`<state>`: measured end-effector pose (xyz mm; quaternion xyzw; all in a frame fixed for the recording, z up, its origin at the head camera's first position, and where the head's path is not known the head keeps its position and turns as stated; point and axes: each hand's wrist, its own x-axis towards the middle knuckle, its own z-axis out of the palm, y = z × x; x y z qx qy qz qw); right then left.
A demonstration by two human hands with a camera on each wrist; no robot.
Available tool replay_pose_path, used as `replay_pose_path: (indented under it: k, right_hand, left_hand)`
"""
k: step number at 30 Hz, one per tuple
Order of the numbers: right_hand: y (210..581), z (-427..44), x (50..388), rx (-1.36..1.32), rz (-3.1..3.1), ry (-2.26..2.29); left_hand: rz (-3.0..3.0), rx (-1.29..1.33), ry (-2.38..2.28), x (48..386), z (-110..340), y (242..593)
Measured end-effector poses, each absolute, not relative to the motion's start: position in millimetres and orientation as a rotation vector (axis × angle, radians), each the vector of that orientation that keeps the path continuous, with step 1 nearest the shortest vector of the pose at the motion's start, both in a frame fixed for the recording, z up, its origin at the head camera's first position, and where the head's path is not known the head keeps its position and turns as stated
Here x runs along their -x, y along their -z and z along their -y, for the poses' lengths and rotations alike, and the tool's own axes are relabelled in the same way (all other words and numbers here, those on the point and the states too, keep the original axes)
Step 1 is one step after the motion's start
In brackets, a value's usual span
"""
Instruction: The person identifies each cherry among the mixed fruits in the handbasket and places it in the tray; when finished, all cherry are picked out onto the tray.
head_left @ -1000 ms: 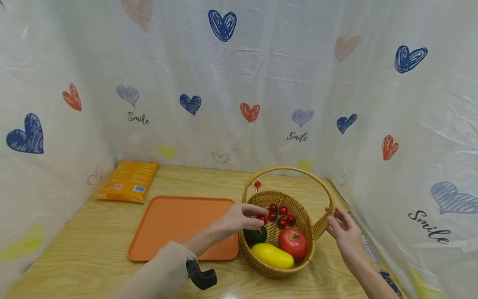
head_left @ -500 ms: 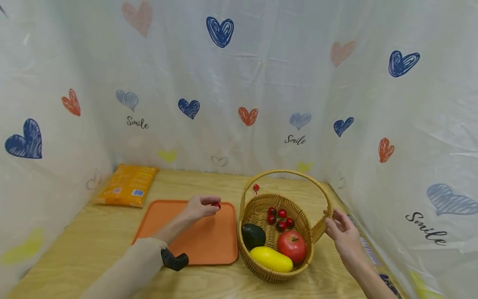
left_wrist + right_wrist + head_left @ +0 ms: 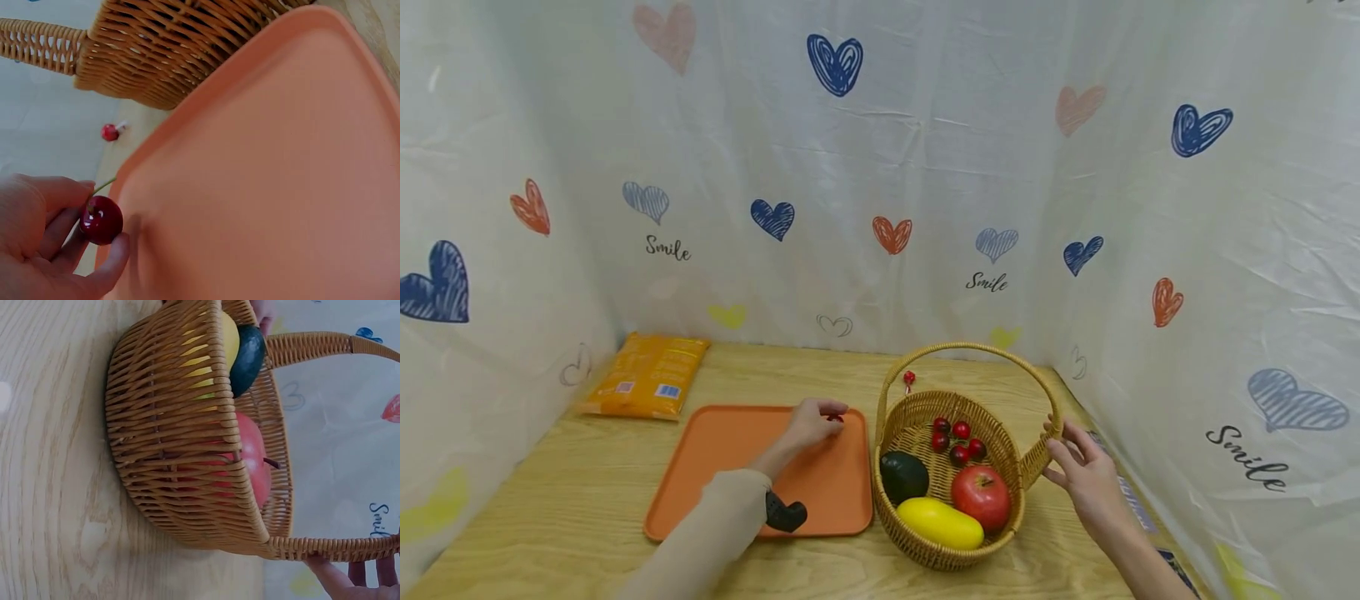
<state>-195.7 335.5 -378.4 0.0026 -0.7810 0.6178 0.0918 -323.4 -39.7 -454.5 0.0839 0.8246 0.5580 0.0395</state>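
At lower centre of the head view, your left hand [image 3: 808, 425] pinches a cherry [image 3: 101, 220] at the upper right corner of the orange tray [image 3: 831, 492]; hard to tell whether the cherry touches the tray; at lower right, your right hand [image 3: 1093, 483] grips the basket handle [image 3: 967, 345]; wicker basket [image 3: 917, 546] sits just right of the tray, with more cherries [image 3: 960, 430] up top, dark green fruit [image 3: 905, 477] left, yellow fruit [image 3: 940, 523] at bottom, red apple [image 3: 981, 497] lower right.

Curtained-off tabletop workspace, white heart-print sheeting [image 3: 880, 158] on three sides, wood-grain table [image 3: 550, 517]
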Motion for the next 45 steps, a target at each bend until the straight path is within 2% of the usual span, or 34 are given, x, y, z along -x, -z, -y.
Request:
replay_pose_path:
  k: [15,22,27,32,45]
  right_hand:
    - [375.3,-337.4,209.0,0.077,2.29,-1.916]
    - [376.3,-337.5,208.7,0.092,2.231,-1.957]
    - [376.8,-338.0,208.8,0.08,2.244,-1.949]
    - [378.2,-337.6,209.1,0.07,2.239,-1.938]
    - [378.2,-336.3,207.5,0.057,2.25,-1.934]
  left_hand:
    - [-2.582,-0.154,-1.643,328.3,33.8,458.0]
    - [-2.519,-0.167,-1.859,319.5,40.1,446.9]
    - [-2.253,-0.334,-2.066,306.2,39.6,430.8]
    - [-2.133,-0.565,-2.006,289.2,25.5,417.4]
    - [-2.031,-0.72,-1.974,268.1,-30.1,407.5]
